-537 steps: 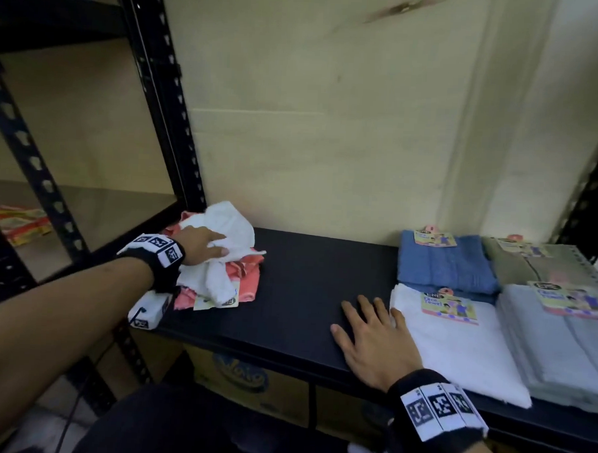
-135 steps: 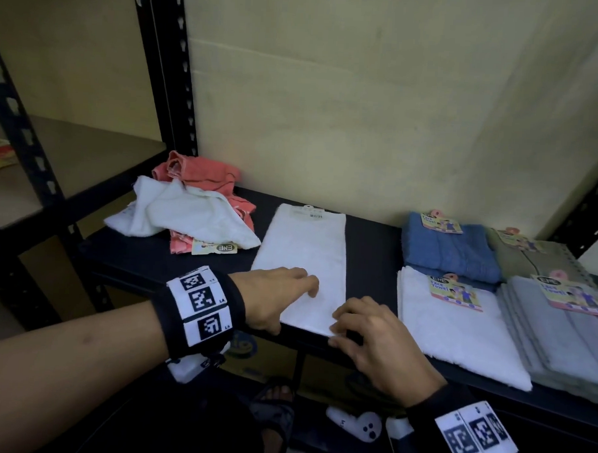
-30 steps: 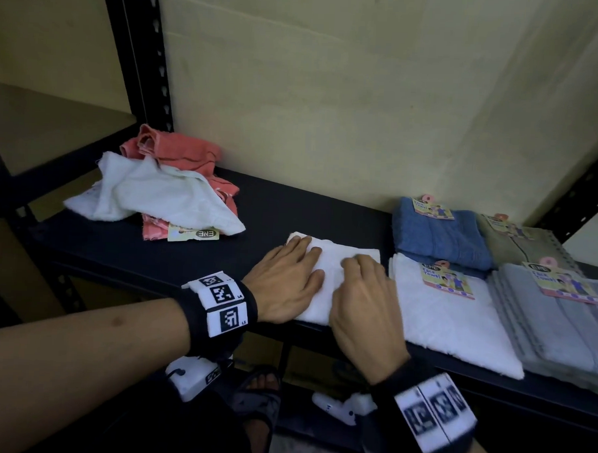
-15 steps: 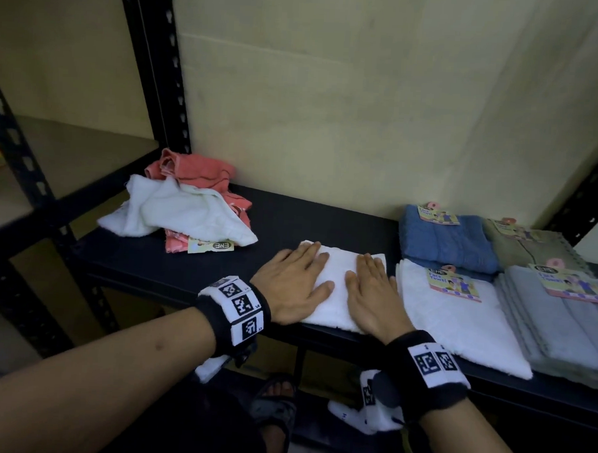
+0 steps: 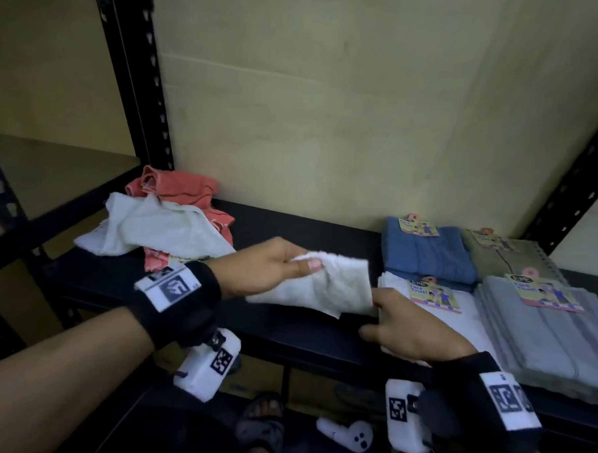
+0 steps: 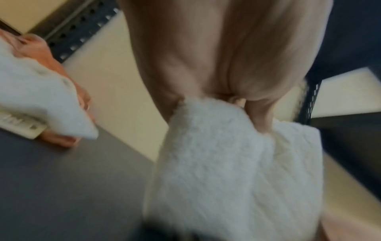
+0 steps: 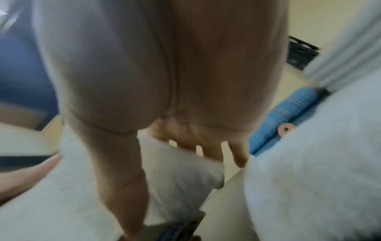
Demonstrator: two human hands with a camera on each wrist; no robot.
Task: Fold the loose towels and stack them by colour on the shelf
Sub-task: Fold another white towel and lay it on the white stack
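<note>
Lifting a folded white towel (image 5: 326,285) above the shelf (image 5: 286,332), left hand (image 5: 265,269) pinches it, right hand (image 5: 399,326) supports beneath, grip unclear; white stack (image 5: 471,323) waits right, loose pile (image 5: 160,227) remains left.

A pale yellowish wall (image 5: 347,101) fills the upper view, dimly and evenly lit, with a faint horizontal seam across it. Against this wall stands a black metal shelving rack: a perforated upright post (image 5: 140,72) left of the wall's middle and a second slotted upright (image 5: 580,190) at the wall's right edge. Left of the first post, a bare tan shelf board (image 5: 49,177) reaches back toward another stretch of the same wall. Below the rack's dark front edge the floor area is in shadow; a small white device (image 5: 346,435), possibly a handheld controller, lies there.
</note>
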